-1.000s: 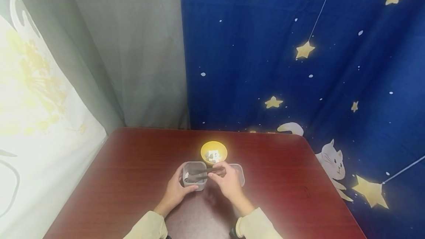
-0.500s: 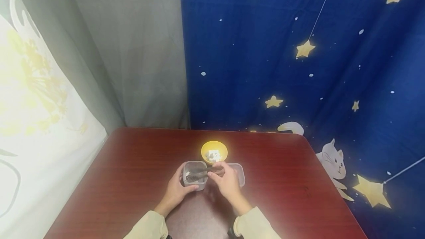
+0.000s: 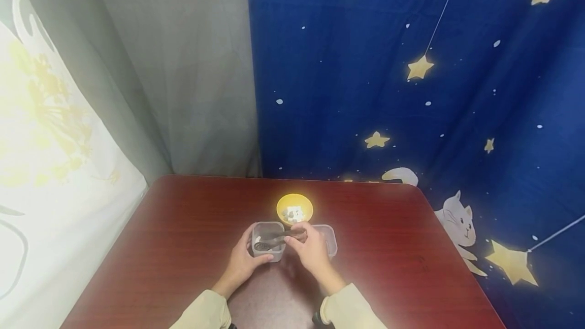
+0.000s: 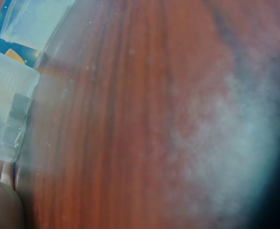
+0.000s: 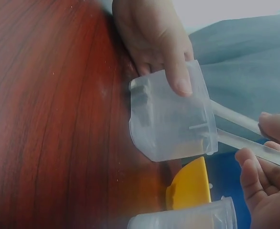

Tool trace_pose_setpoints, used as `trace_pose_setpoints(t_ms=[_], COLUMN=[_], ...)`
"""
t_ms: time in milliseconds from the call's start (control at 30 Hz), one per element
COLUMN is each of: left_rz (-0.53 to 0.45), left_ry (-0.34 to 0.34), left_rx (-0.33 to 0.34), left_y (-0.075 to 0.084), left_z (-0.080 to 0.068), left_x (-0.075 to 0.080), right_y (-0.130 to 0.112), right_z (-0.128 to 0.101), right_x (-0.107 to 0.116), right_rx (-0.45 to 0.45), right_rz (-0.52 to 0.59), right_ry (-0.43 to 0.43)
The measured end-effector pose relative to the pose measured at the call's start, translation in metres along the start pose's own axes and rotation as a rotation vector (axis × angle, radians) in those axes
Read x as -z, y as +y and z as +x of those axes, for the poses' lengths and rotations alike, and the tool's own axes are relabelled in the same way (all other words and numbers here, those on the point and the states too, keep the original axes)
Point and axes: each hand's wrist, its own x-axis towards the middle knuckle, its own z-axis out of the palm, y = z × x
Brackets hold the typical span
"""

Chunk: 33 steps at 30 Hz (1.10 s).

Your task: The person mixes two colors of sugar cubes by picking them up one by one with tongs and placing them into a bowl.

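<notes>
Head view looks down over my desk from afar; both wrist views sit close, sharing the clear container

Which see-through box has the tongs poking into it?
The left clear box, the one the left hand grips. The right hand holds the tongs with their tips inside it. The other clear box sits behind the right hand.
</notes>
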Motion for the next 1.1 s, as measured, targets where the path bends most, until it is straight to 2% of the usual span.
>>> trace_pose_setpoints(t_ms=[400, 700, 1100], left_rz=[0.007, -0.010, 0.013], left_ry=[0.006, 0.012, 0.019], left_rx=[0.008, -0.012, -0.018], left_y=[-0.0022, -0.0028, -0.0013], left_z=[0.0002, 0.0003, -0.0002], left_x=[-0.0001, 0.0004, -0.0007], right_y=[-0.0018, -0.0022, 0.0008], right_z=[0.0015, -0.0011, -0.0016], right_x=[-0.0026, -0.0058, -0.0095], right_rx=[0.033, 0.030, 0.045], right_rz=[0.003, -0.097, -0.029], right_ry=[0.063, 0.025, 0.009])
